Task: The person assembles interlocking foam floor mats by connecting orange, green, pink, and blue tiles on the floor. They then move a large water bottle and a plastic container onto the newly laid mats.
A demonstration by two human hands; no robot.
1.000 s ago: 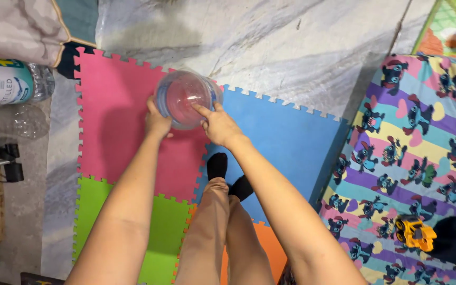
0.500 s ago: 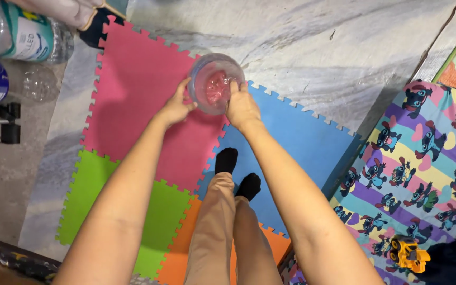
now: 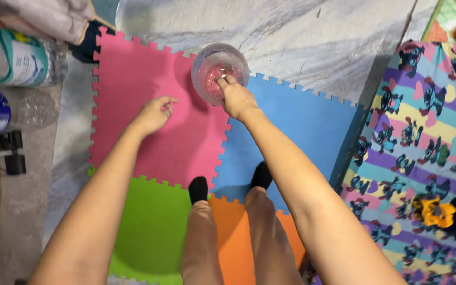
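A clear glass bowl (image 3: 218,71) hangs in the air over the seam between the pink foam mat (image 3: 149,105) and the blue foam mat (image 3: 291,132). My right hand (image 3: 237,97) grips the bowl's near rim, fingers reaching inside it. My left hand (image 3: 154,113) is off the bowl, to its left over the pink mat, fingers loosely curled and holding nothing. My legs and black-socked feet (image 3: 259,175) stand on the mats below.
Large plastic water bottles (image 3: 17,58) lie at the left on the grey floor. A colourful patterned blanket (image 3: 418,148) covers the right side, with an orange-yellow object (image 3: 434,211) on it. Green (image 3: 149,227) and orange (image 3: 233,232) mats lie near me. Marble floor (image 3: 302,37) lies beyond.
Both hands held the bowl before. My left hand has let go and drawn away to the left; the right hand alone keeps the bowl.
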